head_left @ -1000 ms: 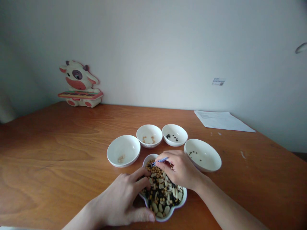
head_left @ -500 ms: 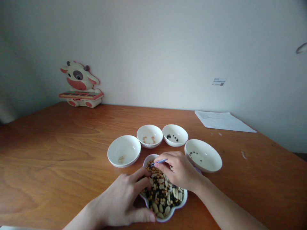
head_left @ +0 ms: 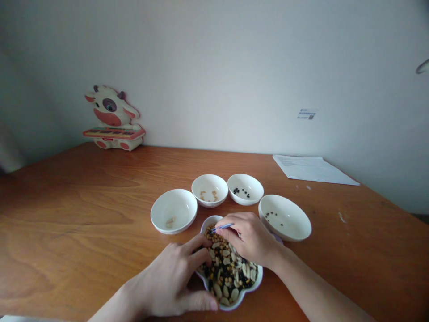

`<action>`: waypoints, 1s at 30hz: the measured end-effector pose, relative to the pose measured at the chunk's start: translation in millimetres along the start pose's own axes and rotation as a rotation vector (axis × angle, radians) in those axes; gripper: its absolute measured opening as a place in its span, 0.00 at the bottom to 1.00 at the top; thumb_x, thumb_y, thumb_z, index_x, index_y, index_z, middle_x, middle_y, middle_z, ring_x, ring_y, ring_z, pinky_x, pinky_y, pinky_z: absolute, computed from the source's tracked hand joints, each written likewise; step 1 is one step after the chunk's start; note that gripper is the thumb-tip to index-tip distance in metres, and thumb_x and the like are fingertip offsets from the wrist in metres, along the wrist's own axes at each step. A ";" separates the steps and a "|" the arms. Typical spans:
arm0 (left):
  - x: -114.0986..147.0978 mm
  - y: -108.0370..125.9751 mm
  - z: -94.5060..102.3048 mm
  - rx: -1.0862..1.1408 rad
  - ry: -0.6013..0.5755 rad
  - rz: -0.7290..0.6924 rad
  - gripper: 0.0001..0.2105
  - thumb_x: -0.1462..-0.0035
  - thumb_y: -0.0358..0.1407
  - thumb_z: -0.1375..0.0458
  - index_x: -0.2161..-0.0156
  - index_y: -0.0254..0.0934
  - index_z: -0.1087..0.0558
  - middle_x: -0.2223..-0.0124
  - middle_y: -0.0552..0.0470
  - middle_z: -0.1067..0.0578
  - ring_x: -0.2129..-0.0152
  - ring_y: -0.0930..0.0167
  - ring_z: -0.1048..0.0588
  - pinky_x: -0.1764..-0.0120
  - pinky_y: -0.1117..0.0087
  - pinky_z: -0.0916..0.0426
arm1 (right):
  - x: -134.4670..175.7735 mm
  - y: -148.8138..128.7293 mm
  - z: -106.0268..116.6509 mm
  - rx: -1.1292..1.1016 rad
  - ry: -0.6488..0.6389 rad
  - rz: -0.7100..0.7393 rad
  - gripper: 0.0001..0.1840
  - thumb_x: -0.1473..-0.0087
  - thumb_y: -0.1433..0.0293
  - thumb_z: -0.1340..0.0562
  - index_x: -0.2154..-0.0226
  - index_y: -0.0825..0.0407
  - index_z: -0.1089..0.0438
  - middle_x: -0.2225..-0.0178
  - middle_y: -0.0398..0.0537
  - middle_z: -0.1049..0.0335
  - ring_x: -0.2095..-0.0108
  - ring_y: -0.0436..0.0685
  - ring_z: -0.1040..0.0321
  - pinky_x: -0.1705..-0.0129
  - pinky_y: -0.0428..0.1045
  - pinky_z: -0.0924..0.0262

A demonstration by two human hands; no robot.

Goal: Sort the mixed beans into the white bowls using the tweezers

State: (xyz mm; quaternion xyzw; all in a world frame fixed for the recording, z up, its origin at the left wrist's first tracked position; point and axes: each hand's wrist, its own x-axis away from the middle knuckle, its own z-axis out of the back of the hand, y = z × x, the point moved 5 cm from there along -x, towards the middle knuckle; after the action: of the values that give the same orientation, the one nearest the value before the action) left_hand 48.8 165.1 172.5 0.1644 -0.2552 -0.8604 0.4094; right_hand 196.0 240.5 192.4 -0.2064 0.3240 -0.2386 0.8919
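Observation:
A flower-shaped dish with a lilac outer side holds a mix of peanuts, yellow soybeans and black beans. My left hand grips its left side, fingers curled over the rim and thumb at the near edge. Between the thumb and fingers of my right hand are slim blue tweezers. Their tips point left, down among the soybeans at the dish's far end; whether they pinch a bean I cannot tell. My right hand covers the dish's far right part.
White bowls arc behind the dish: one with pale peanuts, one with soybeans, one with black beans, one with a few small brown grains. A cow toy keyboard and paper sheets lie farther back by the wall.
Almost nothing differs. Both hands, the tweezers and the dish keep their places; the whole view has shifted very slightly.

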 end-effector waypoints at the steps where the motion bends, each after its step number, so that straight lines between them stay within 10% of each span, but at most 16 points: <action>1: 0.1 -0.5 -0.3 0.003 0.002 0.001 0.26 0.41 0.62 0.46 0.55 0.39 0.29 0.52 0.44 0.29 0.63 0.60 0.25 0.61 0.60 0.27 | 0.0 -0.2 -0.4 0.003 0.004 0.008 0.08 0.39 0.71 0.40 0.67 0.52 0.25 0.71 0.46 0.22 0.71 0.53 0.27 0.67 0.48 0.37; 15: 1.3 -0.8 -1.0 -0.037 0.022 -0.026 0.27 0.40 0.62 0.47 0.55 0.38 0.29 0.53 0.44 0.29 0.63 0.62 0.25 0.60 0.64 0.27 | 0.4 -4.2 26.5 0.056 0.263 0.043 0.09 0.40 0.73 0.41 0.69 0.53 0.27 0.75 0.44 0.24 0.76 0.50 0.29 0.72 0.45 0.39; 22: 2.8 -3.0 -2.0 -0.047 0.019 -0.017 0.26 0.41 0.60 0.45 0.53 0.39 0.30 0.49 0.43 0.29 0.60 0.59 0.24 0.57 0.61 0.27 | 10.2 23.1 60.9 0.352 0.565 -0.141 0.12 0.39 0.66 0.40 0.70 0.55 0.26 0.80 0.44 0.28 0.81 0.52 0.32 0.75 0.46 0.43; 30: 2.8 -3.8 -2.7 -0.051 0.022 -0.021 0.25 0.41 0.60 0.45 0.54 0.39 0.30 0.49 0.44 0.29 0.60 0.60 0.24 0.57 0.63 0.27 | 14.0 49.2 68.6 0.656 0.586 -0.375 0.16 0.40 0.65 0.40 0.75 0.56 0.25 0.79 0.52 0.25 0.79 0.59 0.28 0.75 0.48 0.49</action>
State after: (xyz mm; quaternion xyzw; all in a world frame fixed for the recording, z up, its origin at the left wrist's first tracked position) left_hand 46.1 164.1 167.9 0.1659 -0.2272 -0.8689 0.4072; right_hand 266.3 286.7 208.3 0.1071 0.4266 -0.5332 0.7227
